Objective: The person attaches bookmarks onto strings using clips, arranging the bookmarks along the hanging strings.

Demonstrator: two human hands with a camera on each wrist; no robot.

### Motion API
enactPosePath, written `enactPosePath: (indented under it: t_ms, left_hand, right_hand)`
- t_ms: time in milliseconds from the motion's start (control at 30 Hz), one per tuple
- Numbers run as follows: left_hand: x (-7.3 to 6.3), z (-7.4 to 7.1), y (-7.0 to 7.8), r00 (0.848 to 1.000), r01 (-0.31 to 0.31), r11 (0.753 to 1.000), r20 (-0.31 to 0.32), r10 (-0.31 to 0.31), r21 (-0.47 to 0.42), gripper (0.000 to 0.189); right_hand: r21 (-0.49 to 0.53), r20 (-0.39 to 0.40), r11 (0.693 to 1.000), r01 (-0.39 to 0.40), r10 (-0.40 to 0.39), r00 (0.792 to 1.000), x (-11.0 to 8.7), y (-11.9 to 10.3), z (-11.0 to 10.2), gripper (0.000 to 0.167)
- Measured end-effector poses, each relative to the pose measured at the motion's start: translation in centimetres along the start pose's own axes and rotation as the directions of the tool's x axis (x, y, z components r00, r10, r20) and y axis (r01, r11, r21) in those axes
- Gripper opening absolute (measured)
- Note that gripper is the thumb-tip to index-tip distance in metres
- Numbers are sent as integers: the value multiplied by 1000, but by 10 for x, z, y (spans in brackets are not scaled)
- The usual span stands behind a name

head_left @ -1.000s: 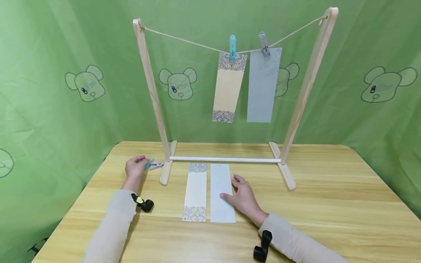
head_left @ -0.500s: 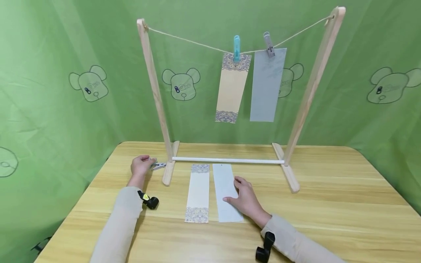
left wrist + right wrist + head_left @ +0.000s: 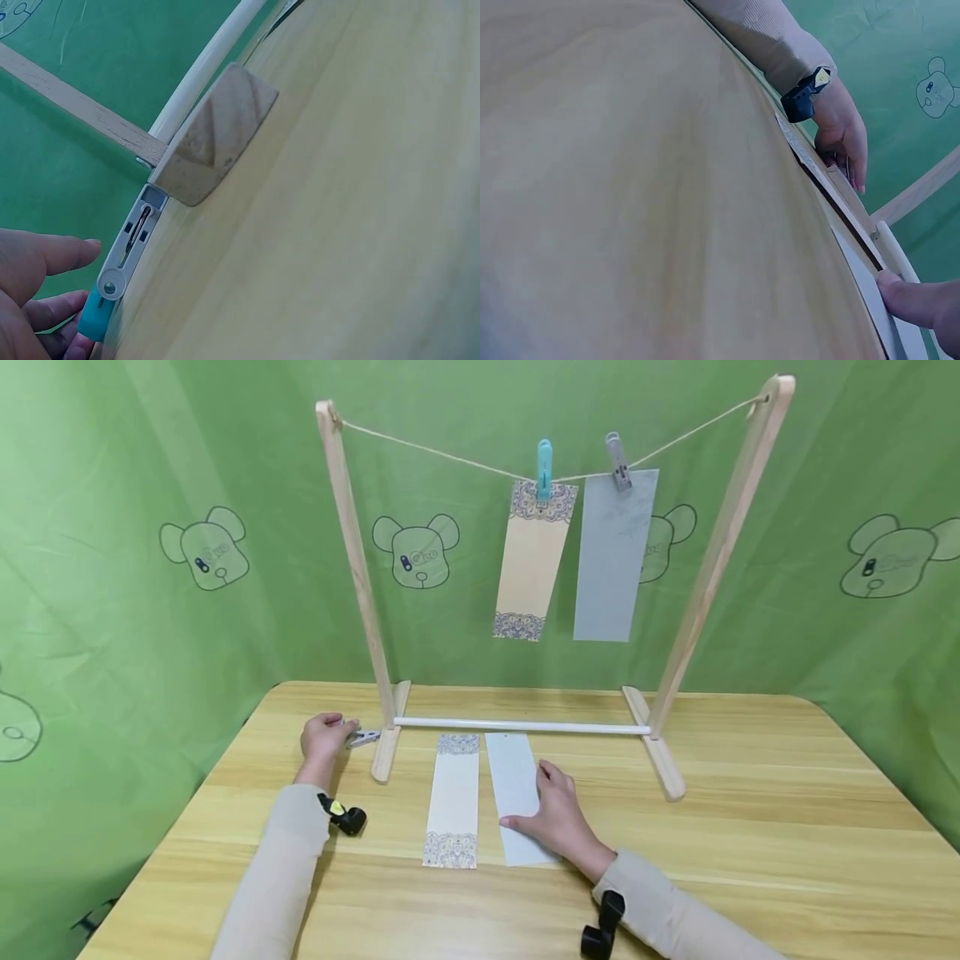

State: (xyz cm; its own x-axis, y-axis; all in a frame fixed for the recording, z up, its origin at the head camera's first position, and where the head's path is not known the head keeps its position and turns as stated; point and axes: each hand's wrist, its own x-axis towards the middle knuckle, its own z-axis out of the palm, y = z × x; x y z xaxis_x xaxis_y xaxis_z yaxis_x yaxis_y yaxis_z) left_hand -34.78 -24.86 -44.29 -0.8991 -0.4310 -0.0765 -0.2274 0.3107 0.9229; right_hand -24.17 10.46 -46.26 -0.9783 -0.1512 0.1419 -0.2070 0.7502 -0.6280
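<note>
In the head view my right hand (image 3: 557,810) spans the pale blue paper bookmark (image 3: 517,785) lying on the table, thumb at its left edge and fingers along its right. The right wrist view has the thumb (image 3: 907,296) resting on that strip. A cream bookmark (image 3: 453,793) with patterned ends lies just left of it. At the left foot of the rack, my left hand (image 3: 322,739) is beside a grey clothespin (image 3: 365,738). In the left wrist view, its lower fingers touch a teal clothespin (image 3: 94,316), while the thumb stands apart from the grey one.
A wooden rack (image 3: 360,568) with a sagging string (image 3: 427,452) stands behind the bookmarks. From the string hang another cream bookmark (image 3: 528,560) and another blue one (image 3: 615,560), held by a teal and a grey clothespin. A white bar (image 3: 517,725) joins the rack's feet.
My left hand has moved over the teal clothespin, now covered in the head view. The pale blue bookmark has turned, its near end swinging right, and my right thumb has shifted to its left edge.
</note>
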Motion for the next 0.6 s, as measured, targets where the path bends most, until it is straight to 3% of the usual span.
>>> enactPosePath:
  t_ms: [400, 600]
  left_hand:
    - [0, -1, 0, 1000, 5, 1000, -3, -5, -1, 47]
    - [-1, 0, 0, 1000, -5, 1000, -1, 5, 15, 47]
  right_hand:
    - [75, 23, 996, -41, 39, 999, 2, -4, -4, 91]
    - [53, 11, 999, -10, 10, 1000, 1, -4, -3, 101]
